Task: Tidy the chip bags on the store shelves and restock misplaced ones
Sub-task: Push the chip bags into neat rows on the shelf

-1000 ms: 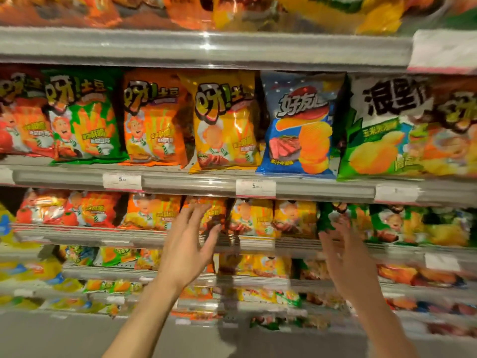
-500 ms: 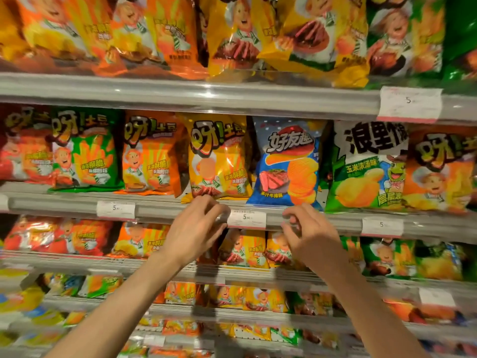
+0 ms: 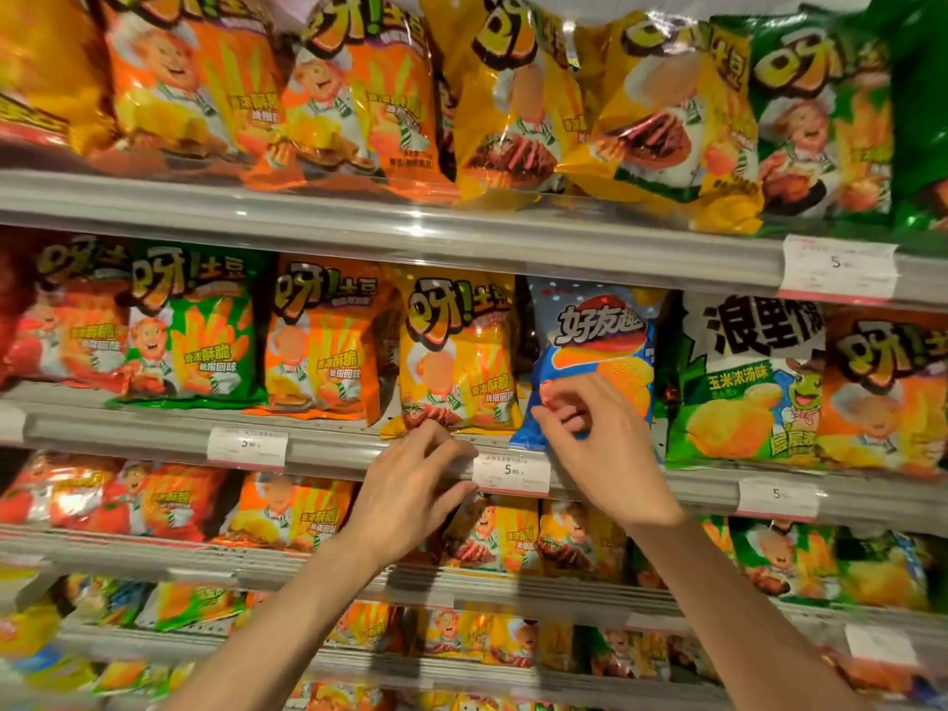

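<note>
Head view: right hand (image 3: 597, 443) pinches lower edge of blue chip bag (image 3: 600, 351) on mid shelf rail (image 3: 154, 428), left hand (image 3: 410, 492) curls on yellow bag (image 3: 456, 351) bottom w/ thumb by price tag (image 3: 511, 473); green bag (image 3: 744, 382) crowds right.

Price fittings on the display. Upper grey metal price rail (image 3: 359, 225), fronted by a glossy clear plastic strip that catches a bright glare; at its right end sits a large white paper price tag with a red lower edge (image 3: 838, 269), printed "5". Middle grey price rail (image 3: 128, 428), carrying three smaller white tags with red lower edges: left tag (image 3: 247, 446), centre tag (image 3: 511, 472) and right tag (image 3: 777, 497), each showing a "5"; the finer print is too small to read. A blurred white tag (image 3: 880, 645) sits on a lower rail at far right
</note>
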### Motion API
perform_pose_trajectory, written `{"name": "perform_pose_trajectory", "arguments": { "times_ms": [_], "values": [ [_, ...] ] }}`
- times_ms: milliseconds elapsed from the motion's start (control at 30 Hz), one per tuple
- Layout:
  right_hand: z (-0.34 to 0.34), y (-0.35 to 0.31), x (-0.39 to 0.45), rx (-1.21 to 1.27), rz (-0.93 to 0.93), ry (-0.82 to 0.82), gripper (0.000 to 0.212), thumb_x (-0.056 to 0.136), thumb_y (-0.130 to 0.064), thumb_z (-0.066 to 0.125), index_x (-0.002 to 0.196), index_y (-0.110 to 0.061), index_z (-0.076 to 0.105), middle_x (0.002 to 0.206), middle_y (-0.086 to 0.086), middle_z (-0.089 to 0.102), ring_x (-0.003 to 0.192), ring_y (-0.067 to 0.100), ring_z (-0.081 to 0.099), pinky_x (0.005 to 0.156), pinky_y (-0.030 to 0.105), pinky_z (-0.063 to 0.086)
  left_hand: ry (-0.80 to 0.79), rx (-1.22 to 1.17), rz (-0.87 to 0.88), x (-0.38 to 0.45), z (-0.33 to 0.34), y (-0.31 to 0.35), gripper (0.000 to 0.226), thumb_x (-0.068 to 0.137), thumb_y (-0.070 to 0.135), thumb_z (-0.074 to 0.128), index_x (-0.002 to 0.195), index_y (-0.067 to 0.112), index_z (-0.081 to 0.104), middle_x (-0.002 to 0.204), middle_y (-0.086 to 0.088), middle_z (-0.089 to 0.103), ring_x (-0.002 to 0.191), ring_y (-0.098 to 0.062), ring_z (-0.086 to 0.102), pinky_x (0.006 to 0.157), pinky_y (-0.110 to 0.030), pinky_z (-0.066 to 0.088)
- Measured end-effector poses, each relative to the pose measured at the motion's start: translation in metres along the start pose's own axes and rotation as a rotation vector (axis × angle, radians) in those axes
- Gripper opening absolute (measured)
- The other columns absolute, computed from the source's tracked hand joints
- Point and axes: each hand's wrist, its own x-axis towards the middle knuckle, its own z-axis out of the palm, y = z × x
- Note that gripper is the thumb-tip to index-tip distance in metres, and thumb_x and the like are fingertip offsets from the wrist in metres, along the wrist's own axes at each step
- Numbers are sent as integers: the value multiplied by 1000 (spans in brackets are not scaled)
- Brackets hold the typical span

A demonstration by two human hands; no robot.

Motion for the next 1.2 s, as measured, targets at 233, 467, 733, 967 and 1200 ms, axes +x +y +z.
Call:
{"name": "perform_pose_trajectory", "arguments": {
  "times_ms": [233, 467, 733, 967, 1200],
  "values": [
    [34, -31, 82, 61, 161, -269, 88, 84, -29, 77, 153, -26, 23, 145, 9, 48, 128, 27, 53, 105, 44, 48, -24, -28, -33, 1, 0, -2, 33, 89, 43, 65, 118, 28, 59, 104, 7, 49, 88, -16, 56, 67, -29, 45],
    [38, -30, 101, 217, 241, -301, 105, 74, -21, 87, 157, -30, 23, 149, -1, 47, 125, 18, 54, 98, 35, 53, -25, -42, -44, 2, 1, -5, 34, 88, 43, 66, 118, 29, 59, 105, 8, 49, 89, -14, 57, 67, -25, 39],
    [45, -37, 93, 124, 226, -177, 91, 80, -30, 83, 153, -15, 31, 140, 1, 51, 122, 18, 53, 95, 25, 44, -15, -56, -29, 2, 3, -8, 35, 88, 44, 65, 119, 29, 59, 105, 8, 50, 90, -13, 56, 68, -24, 38],
    [48, -41, 90, 50, 165, -192, 85, 83, -31, 80, 152, -14, 32, 144, 12, 49, 132, 28, 49, 105, 35, 44, -3, -61, -33, 2, 4, -7, 36, 87, 45, 66, 118, 28, 58, 104, 7, 51, 90, -13, 56, 67, -25, 40],
    [23, -31, 65, 82, 97, -106, 78, 88, -32, 74, 154, -22, 32, 143, 3, 44, 130, 16, 49, 109, 34, 45, 20, -50, -27, -2, 5, 0, 34, 88, 40, 68, 118, 27, 57, 106, 7, 49, 92, -14, 56, 71, -28, 45]
  ]
}}
